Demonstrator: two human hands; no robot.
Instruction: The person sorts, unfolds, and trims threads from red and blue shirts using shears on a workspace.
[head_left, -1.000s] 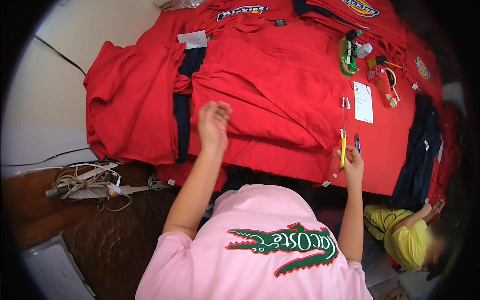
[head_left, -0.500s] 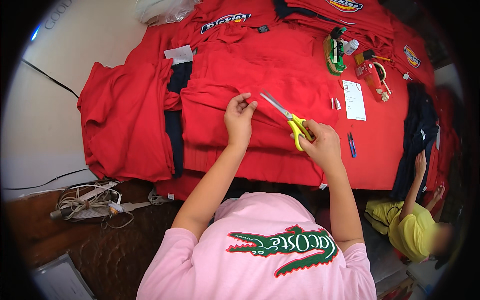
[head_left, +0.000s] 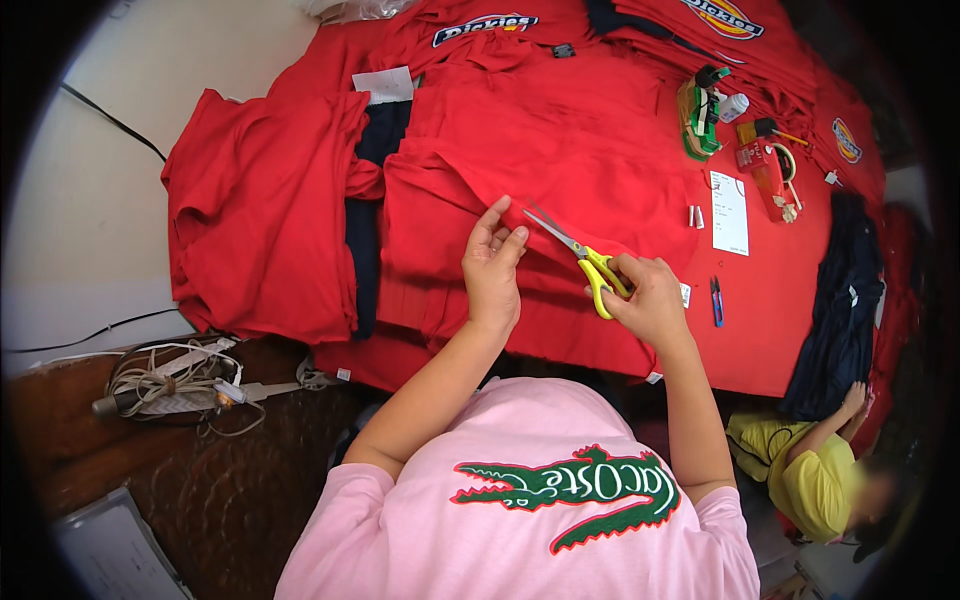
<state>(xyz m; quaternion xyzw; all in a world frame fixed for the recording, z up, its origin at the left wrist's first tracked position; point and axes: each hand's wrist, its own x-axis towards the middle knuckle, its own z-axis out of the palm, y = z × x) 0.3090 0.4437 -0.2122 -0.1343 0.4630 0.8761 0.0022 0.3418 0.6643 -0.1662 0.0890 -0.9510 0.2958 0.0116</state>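
My right hand (head_left: pixel 645 300) grips a pair of scissors (head_left: pixel 594 272) by the yellow-green handles. Their metal blades are slightly parted and point up and left, towards my left hand (head_left: pixel 494 268). That hand has its fingers curled around the edge of a red garment (head_left: pixel 440 180), thumb and index finger close to the blade tips. The exact grip between its fingertips is partly hidden. The garment lies in loose folds on the red-covered table (head_left: pixel 768 340), and more red cloth is layered under both hands.
At left lie more red garments (head_left: pixel 265 220) and a navy strip (head_left: pixel 366 250). Rightward are a paper slip (head_left: pixel 729 213), thread snips (head_left: pixel 717 302), a green-taped holder (head_left: pixel 698 115) and a red box (head_left: pixel 768 170). A person in yellow (head_left: pixel 810 480) handles navy cloth (head_left: pixel 835 310). Cables (head_left: pixel 165 385) hang left.
Both my hands and the scissors have shifted slightly, staying close together over the garment. The view has moved a little. The other person's hands have come together lower on the navy cloth.
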